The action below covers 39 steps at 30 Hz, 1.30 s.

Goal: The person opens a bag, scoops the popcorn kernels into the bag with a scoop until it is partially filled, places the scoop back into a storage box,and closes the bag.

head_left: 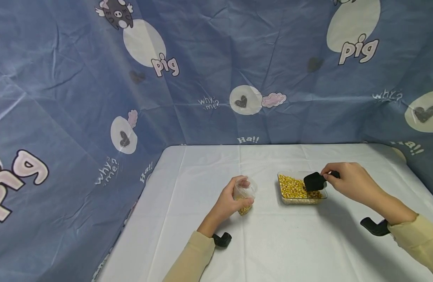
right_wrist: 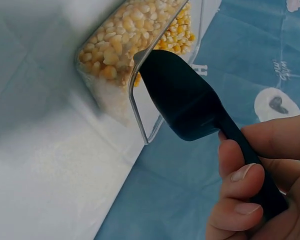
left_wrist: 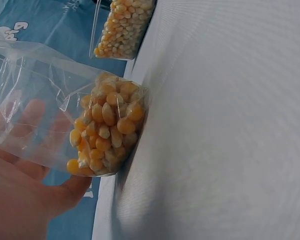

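Note:
A clear plastic bag stands on the table with yellow corn kernels in its lower part. My left hand grips it around the side, thumb in front and fingers behind, and the bag's mouth gapes upward. To the right sits a clear rectangular container full of corn kernels. My right hand holds a black scoop by its handle. The scoop's blade reaches over the container's right rim, its tip at the kernels. Whether kernels lie in the blade cannot be seen.
A white cloth covers the table. Behind and to the left hangs a blue printed curtain. Black wrist mounts show at both sleeves.

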Tool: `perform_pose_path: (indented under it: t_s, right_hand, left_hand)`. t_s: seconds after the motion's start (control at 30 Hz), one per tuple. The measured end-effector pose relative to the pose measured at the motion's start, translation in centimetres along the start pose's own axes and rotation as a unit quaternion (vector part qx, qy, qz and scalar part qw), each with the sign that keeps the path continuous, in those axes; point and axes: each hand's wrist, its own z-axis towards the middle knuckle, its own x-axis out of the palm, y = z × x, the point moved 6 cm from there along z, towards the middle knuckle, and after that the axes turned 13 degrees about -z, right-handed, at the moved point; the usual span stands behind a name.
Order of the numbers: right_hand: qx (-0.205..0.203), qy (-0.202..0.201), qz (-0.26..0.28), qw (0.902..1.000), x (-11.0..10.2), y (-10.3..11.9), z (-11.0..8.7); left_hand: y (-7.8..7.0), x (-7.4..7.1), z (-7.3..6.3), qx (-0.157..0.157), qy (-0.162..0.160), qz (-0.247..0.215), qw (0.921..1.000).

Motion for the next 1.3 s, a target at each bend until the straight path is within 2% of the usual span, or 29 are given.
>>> perform_pose_path:
  t_s: [0.07,0.33,0.47,0.67,0.87,0.97,1.2,1.3]
  right_hand:
    - [-0.003,0.008,-0.001,1.0,0.2,0.0,0.1]
    - [-0.017,0.014,-0.003,0.9998,0.8,0.0,0.4]
    - [-0.017,0.021,0.003,0.9996,1.2,-0.2,0.6]
    - [0.008,0.062,0.031,0.9976,1.8,-1.3,0.8]
    - [0.02,0.078,0.058,0.995,2.4,-2.0,1.1]
    - [0.023,0.085,0.066,0.9939,2.8,-2.1,1.2]
    - [0.037,0.087,0.101,0.9904,4.0,-2.4,1.3]
    - [0.044,0.09,0.116,0.9882,4.6,-2.5,1.3]
  left_hand:
    - [0.2,0.0,0.1,-0.004,0.002,0.001,1.0]
    - [3.6,-0.8,0.7,-0.004,-0.016,0.007,0.9998]
    - [3.8,-0.9,0.7,0.001,-0.018,0.006,0.9998]
    - [3.9,-0.9,0.7,0.008,-0.018,0.006,0.9998]
    - [4.0,-0.8,0.7,0.0,-0.022,0.013,0.9997]
    - [3.6,-0.6,0.6,-0.005,-0.02,0.013,0.9997]
    - [0.4,0.1,0.1,-0.009,-0.001,0.007,0.9999]
    - [0.0,0.1,0.0,-0.009,-0.001,0.014,0.9999]
